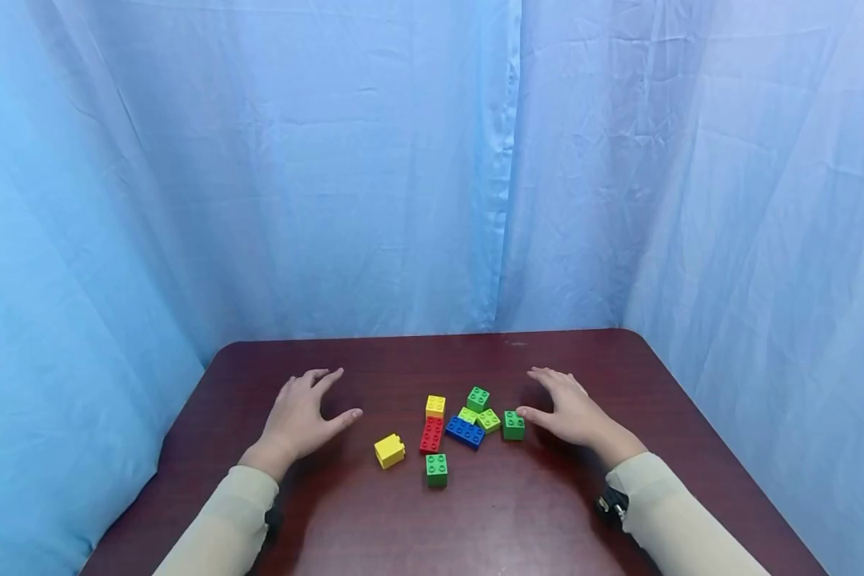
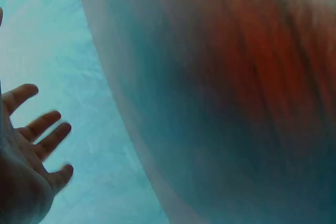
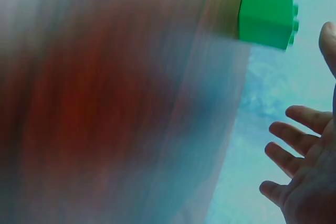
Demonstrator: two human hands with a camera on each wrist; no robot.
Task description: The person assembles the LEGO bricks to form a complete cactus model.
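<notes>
Toy building bricks lie in a loose group mid-table in the head view. A red brick has a yellow brick at its far end, and a blue brick lies to its right by two lime bricks. Behind them is a green brick; another green brick sits nearest the front. My left hand, fingers spread, is left of a yellow brick tipped on its side. My right hand is spread too, its thumb tip close to the rightmost green brick. Neither hand holds anything.
A dark reddish-brown table with rounded far corners carries the bricks. Light blue curtains hang behind it and along both sides. Each wrist has a dark strapped device under a pale sleeve.
</notes>
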